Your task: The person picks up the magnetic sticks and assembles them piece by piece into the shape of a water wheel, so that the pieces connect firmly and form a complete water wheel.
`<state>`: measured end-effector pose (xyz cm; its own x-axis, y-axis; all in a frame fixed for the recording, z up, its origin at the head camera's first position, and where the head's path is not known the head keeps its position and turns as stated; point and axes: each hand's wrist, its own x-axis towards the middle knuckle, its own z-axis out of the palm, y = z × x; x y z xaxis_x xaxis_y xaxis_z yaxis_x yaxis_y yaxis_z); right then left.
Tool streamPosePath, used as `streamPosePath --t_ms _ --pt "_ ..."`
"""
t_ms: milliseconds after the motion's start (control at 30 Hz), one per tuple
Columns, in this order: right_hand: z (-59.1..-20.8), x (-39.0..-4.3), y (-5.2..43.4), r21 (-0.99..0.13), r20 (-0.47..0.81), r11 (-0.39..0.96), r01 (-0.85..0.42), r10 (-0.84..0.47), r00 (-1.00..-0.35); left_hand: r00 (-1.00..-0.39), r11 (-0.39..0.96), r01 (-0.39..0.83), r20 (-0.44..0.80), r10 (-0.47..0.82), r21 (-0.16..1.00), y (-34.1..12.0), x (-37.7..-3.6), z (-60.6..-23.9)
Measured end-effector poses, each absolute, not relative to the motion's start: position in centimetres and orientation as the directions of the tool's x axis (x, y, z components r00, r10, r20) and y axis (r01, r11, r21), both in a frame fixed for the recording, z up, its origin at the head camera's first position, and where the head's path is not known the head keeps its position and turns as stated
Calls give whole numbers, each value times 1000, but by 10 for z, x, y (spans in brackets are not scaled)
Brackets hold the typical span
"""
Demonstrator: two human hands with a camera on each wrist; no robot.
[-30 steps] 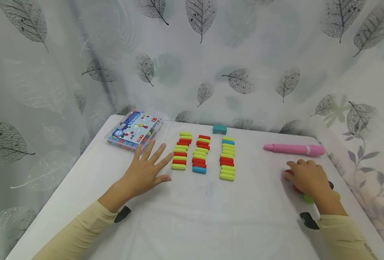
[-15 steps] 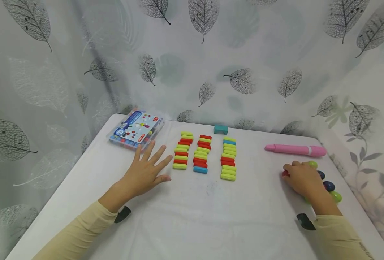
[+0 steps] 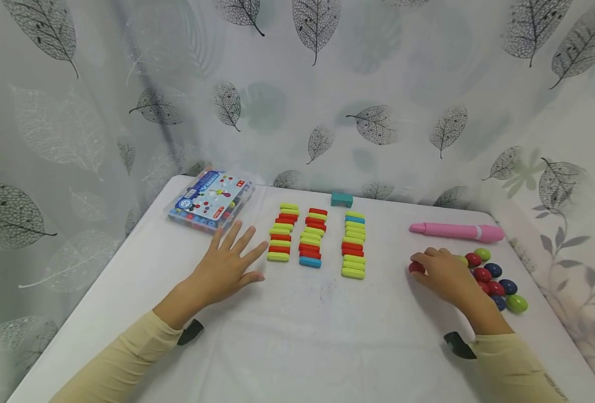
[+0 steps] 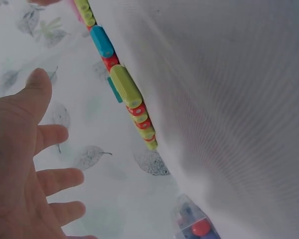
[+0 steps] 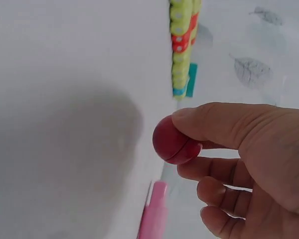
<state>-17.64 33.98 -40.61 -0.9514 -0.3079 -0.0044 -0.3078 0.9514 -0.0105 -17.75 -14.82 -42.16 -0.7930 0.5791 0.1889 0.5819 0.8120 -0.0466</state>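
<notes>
Right hand (image 3: 445,275) pinches a smooth red ball (image 3: 416,267); left hand (image 3: 225,267) lies flat, fingers spread.
Glossy round balls (image 3: 493,280) cluster just right of the right hand. Beyond the left fingertips: rows of rounded bars (image 3: 314,239), then a clear plastic box (image 3: 210,200) holding coloured pieces.

Right hand (image 3: 445,275) covers part of the bead pile (image 3: 493,280), count unclear. Box (image 3: 210,200) label print too small to read. In the left wrist view the box (image 4: 194,224) is cut off by the bottom edge.
</notes>
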Motion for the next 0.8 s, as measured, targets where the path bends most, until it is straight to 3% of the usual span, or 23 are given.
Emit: streamPosePath --t_ms 233,533,800 --pt "-399 -173 303 -77 -8 942 -327 -328 -945 -795 808 589 160 586 -34 -146 -178 -422" --pt "-397 -166 268 -111 46 889 -443 -441 -896 -781 794 606 158 605 -43 -141 -180 -424" --pt "-397 -159 240 -144 4 867 -478 -482 -876 -776 787 616 152 612 -26 -138 -178 -422"
